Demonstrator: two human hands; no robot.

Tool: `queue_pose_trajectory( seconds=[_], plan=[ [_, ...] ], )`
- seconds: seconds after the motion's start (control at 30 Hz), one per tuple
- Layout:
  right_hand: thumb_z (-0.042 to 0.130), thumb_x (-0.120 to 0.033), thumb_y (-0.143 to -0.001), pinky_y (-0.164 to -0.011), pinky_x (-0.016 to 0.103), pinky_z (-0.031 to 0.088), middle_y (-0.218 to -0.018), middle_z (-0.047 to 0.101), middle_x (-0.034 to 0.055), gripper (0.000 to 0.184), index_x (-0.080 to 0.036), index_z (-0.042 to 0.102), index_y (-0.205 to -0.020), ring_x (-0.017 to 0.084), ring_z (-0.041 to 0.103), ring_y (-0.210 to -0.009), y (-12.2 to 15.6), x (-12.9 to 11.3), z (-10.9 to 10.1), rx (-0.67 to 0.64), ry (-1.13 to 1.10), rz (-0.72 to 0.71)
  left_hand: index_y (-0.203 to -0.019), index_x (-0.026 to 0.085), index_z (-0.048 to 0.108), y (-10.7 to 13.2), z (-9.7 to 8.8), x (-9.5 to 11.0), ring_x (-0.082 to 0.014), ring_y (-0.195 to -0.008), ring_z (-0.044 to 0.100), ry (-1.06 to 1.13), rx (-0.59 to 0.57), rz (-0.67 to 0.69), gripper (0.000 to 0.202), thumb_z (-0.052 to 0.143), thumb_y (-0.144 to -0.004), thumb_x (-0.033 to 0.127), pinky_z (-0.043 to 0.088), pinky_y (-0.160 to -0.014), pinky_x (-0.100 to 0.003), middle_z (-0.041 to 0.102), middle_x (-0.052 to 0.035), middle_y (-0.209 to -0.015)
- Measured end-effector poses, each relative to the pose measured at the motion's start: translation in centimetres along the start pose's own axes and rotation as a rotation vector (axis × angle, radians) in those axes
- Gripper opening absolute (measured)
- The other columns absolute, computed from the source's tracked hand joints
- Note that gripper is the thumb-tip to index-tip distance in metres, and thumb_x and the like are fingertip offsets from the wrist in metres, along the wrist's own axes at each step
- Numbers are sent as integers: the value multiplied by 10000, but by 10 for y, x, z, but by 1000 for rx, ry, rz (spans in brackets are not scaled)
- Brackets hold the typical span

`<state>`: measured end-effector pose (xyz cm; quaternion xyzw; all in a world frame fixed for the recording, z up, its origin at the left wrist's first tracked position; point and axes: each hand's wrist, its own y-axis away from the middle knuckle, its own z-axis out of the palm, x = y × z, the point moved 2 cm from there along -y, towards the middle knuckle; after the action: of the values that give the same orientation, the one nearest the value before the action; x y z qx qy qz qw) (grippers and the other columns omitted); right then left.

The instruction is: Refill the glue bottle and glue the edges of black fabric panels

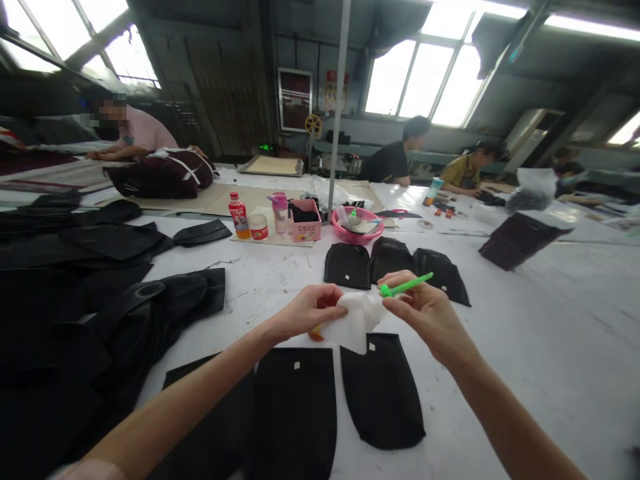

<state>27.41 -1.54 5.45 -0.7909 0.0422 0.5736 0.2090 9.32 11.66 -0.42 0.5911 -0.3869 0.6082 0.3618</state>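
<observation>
Flat black pieces with rounded ends [384, 400] lie nearest me on the white worktop [520, 347] | left hand [320, 310] pinches a thin, soft white sheet [356, 327] by their far ends | right hand [425, 312] holds a bright green thin stick [409, 285], near the sheet

Daylight fills the windows [393, 80] on the dim grey wall [300, 50], a tube light [595, 28] glows at upper right, and a pale pole [343, 53] rises above the long white table [530, 347]. A red poster [331, 90] hangs behind.
</observation>
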Motion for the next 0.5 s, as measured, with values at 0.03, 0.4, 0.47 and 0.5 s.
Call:
queue_pose_trajectory(
  seconds=[0.03, 0.4, 0.47, 0.5],
  plan=[
    [805, -434, -777, -709, 290, 531, -1074, 666, 69, 256, -215, 720, -879, 209, 636, -957, 5, -2, 0, -7, 46, -36, -951, 150, 627, 6, 6, -3, -113, -683, 559, 92, 32, -23, 373, 754, -821, 476, 395, -585, -200, 631, -16, -812],
    [764, -454, -821, -961, 462, 513, -1215, 579, 89, 215, -279, 739, -945, 297, 606, -1154, 50, 16, 2, 73, 508, -260, -1044, 122, 686, 41, 49, -33, -116, -691, 654, 755, 342, -108, 451, 891, -711, 346, 509, -629, -186, 710, -63, -902],
    [744, -472, -834, -956, 477, 512, -1207, 589, 97, 227, -274, 735, -945, 301, 608, -1140, 56, 23, -3, 112, 542, -261, -1055, 118, 689, 44, 48, -39, -134, -700, 672, 806, 428, -112, 451, 899, -696, 294, 524, -621, -193, 720, -74, -920],
    [737, -483, -837, -947, 481, 514, -1190, 600, 99, 240, -268, 731, -941, 300, 611, -1128, 58, 26, -7, 121, 545, -249, -1058, 116, 688, 46, 47, -42, -146, -712, 683, 813, 457, -119, 440, 893, -702, 273, 531, -616, -198, 724, -84, -939]
  ],
)
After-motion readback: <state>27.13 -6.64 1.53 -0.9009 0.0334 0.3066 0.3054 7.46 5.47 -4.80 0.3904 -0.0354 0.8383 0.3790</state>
